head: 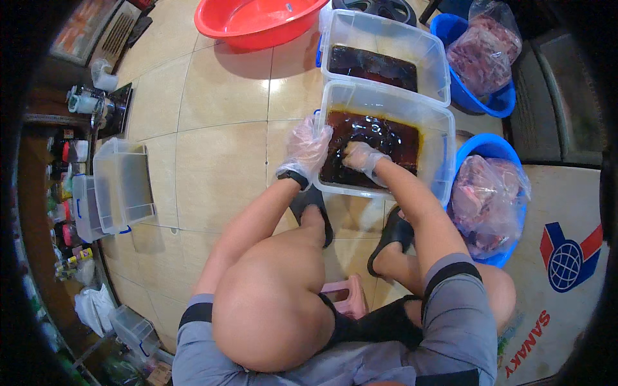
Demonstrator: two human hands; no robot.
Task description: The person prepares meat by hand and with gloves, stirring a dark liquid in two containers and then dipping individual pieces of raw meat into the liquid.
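Observation:
A clear plastic storage bin [437,144] stands on the floor before me, with dark brown liquid [403,142] in its lower part. My left hand [306,147], in a thin clear plastic glove, grips the bin's left rim. Gloved the same way, my right hand [363,158] reaches over the near side into the liquid. Its fingertips are hidden there, so I cannot tell what they hold. Ripples and shiny patches cover the surface around it. Just beyond stands a second clear bin [432,58], also with dark liquid [372,67] inside.
Two blue plastic basins [512,212] [507,103] on the right hold bagged raw meat [483,193] [485,55]. A red basin [260,36] sits on the tiles at the far left. Empty clear bins [123,186] stand by the left shelf. A white Sanaky appliance [555,193] borders my right.

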